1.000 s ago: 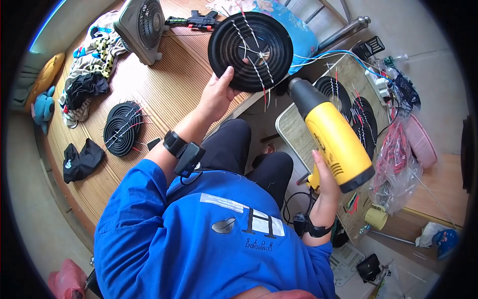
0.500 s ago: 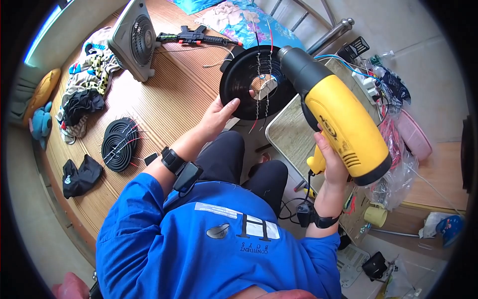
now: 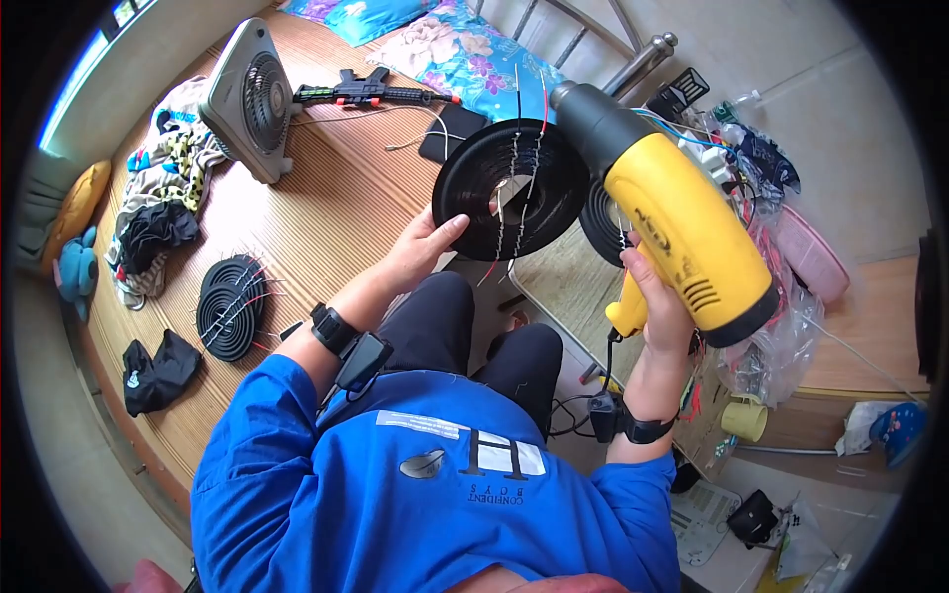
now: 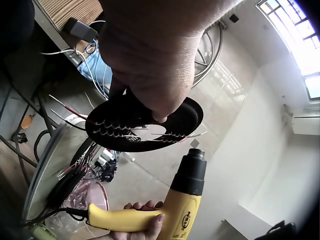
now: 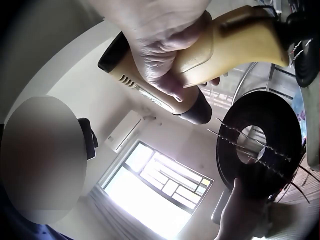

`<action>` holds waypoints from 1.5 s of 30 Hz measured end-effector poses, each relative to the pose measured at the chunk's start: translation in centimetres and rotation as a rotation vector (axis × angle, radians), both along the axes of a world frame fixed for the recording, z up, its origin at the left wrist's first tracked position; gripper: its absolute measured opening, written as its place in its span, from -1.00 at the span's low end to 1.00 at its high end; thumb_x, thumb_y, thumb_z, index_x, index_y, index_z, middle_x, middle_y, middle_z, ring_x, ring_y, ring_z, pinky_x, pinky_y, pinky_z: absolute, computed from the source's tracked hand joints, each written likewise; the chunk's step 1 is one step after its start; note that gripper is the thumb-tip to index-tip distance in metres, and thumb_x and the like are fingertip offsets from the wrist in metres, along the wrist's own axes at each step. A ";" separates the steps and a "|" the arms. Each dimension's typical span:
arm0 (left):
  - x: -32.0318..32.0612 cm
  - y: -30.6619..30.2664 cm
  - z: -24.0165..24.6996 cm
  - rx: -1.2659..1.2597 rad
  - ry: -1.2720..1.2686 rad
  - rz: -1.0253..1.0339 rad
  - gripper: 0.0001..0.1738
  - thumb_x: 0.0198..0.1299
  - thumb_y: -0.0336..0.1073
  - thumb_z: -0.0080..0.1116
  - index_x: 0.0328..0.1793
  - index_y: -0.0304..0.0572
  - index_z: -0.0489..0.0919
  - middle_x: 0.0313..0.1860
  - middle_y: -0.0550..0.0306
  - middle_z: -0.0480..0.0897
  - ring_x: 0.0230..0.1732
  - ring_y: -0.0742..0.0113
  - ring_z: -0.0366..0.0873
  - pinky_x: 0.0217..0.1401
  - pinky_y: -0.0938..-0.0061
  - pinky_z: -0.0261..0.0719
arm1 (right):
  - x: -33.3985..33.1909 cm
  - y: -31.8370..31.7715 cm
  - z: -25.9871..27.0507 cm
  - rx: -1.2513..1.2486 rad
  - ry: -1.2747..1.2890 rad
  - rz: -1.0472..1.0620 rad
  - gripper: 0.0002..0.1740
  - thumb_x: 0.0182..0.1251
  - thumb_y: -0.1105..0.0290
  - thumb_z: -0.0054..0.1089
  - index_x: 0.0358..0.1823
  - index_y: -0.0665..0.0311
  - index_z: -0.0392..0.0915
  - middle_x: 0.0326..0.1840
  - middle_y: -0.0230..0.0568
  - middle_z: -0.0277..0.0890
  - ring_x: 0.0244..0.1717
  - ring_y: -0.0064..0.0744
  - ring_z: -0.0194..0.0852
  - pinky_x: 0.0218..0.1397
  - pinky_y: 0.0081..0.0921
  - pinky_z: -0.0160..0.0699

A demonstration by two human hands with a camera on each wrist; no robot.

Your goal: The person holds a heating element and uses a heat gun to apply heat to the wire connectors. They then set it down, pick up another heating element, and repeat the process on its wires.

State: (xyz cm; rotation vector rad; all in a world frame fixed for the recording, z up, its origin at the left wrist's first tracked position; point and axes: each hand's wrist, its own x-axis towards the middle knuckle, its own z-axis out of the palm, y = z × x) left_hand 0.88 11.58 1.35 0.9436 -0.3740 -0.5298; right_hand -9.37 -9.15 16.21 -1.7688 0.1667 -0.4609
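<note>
My left hand holds a black ribbed speaker spider by its near left edge, thumb on the face towards me. The spider is a round disc with a centre hole, crossed by two twisted wires with loose red and black ends. A yellow heat gun is in my right hand, fingers round its handle. Its dark nozzle overlaps the spider's far right edge in the head view. In the left wrist view, the heat gun's nozzle points up towards the spider, with a gap between them.
A stack of similar spiders lies on the striped mat at left, near a fan and clothes. More spiders sit on the small table at right, beside bagged wires and a pink basin.
The heat gun has risen, bringing its nozzle up beside the spider's right edge. The spider has come down nearer to me and its face has turned. The head view has shifted slightly.
</note>
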 end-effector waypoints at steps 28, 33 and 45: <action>-2.5 -24.2 1.5 0.152 -0.385 -0.250 -0.52 0.15 -0.31 -0.01 0.18 -0.24 0.20 -0.01 0.11 0.43 0.02 0.38 0.37 0.13 0.49 0.30 | -15.5 -10.0 -2.7 0.043 -0.238 -0.481 -0.58 0.05 0.51 0.03 0.00 0.37 0.27 -0.24 -0.09 0.41 -0.32 -0.37 0.45 -0.20 -0.47 0.47; 2.9 -14.1 0.4 0.172 -0.108 -0.275 -0.73 0.15 -0.31 -0.01 -0.02 -0.20 0.41 -0.08 0.17 0.46 -0.09 0.44 0.44 -0.04 0.57 0.39 | -14.5 -10.7 -3.7 0.056 -0.177 -0.430 -0.60 0.08 0.46 0.01 -0.01 0.40 0.27 -0.24 -0.10 0.40 -0.31 -0.38 0.44 -0.19 -0.47 0.46; -4.5 31.1 -27.7 0.634 0.966 0.894 -0.77 -0.02 -0.44 -0.10 -0.20 -0.08 0.47 -0.51 0.20 0.47 -0.52 0.32 0.43 -0.42 0.41 0.44 | -8.6 -4.6 -4.1 0.058 -0.058 -0.127 -0.66 0.15 0.37 -0.06 -0.10 0.47 0.32 -0.30 -0.14 0.40 -0.28 -0.38 0.41 -0.14 -0.53 0.43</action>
